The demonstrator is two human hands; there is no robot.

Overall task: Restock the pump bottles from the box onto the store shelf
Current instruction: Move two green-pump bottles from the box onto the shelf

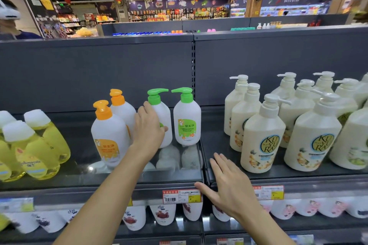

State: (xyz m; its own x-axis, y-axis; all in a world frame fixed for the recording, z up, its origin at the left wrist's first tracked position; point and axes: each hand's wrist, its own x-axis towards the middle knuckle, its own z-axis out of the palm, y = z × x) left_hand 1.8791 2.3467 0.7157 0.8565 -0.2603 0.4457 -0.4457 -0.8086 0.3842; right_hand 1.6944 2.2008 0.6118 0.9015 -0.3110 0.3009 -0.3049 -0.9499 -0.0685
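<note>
Seating the green-pump bottle (162, 123) squarely is best done label-forward, beside its twin at 3 o'clock; the left hand (148, 127) is wrapped round it, the right hand (227, 187) is spread empty over the shelf (298, 175) edge.

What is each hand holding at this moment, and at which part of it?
The left hand grips the left green-pump bottle around the middle of its body. The right hand holds nothing; it is open and flat above the shelf edge.
</note>
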